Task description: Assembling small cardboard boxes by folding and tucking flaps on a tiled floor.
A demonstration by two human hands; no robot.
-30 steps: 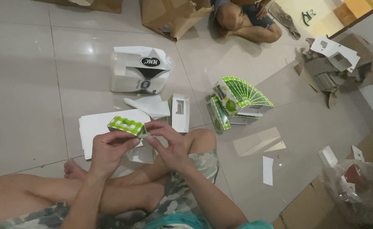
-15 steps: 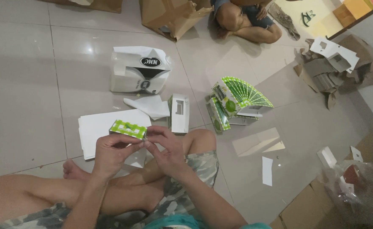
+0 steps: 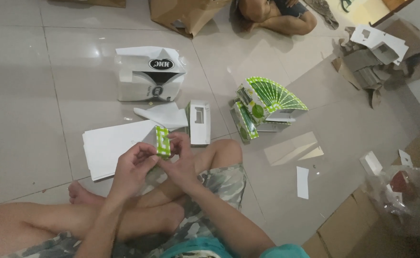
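Head view: my fingers hide the lower end of the small green-and-white checked cardboard box (image 3: 162, 141). I sit cross-legged on a glossy pale tiled floor (image 3: 28, 95), with a stack of flat white card sheets (image 3: 109, 145) just beyond my knees. My left hand (image 3: 132, 168) and right hand (image 3: 181, 161) both pinch the box, upright between them.

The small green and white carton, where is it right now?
In the head view, the small green and white carton stands upright just left of centre, pinched between the left hand and right hand, above the crossed legs.
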